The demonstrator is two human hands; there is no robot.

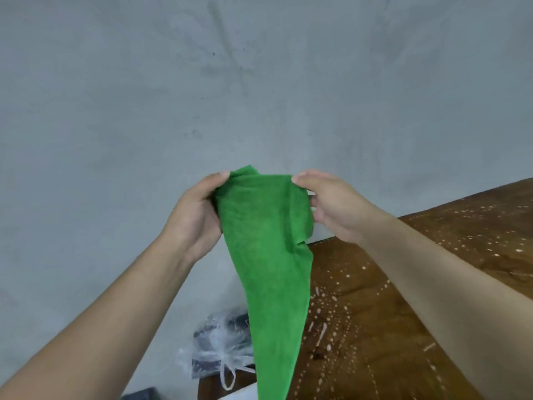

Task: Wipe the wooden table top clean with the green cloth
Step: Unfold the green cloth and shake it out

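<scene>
A green cloth [268, 255] hangs in the air in front of me, held by its top edge and tapering down to a point near the bottom of the view. My left hand [196, 215] grips its upper left corner, thumb on top. My right hand [331, 206] pinches the upper right corner. The wooden table top [403, 327] lies below and to the right, dark brown, covered with many pale droplets and specks. The cloth's lower part hangs over the table's left edge without clearly touching it.
A grey concrete wall [202, 96] fills the background. Low down, left of the table, sits a clear plastic bag [222, 345] with dark contents. A dark object [141, 395] shows at the bottom edge.
</scene>
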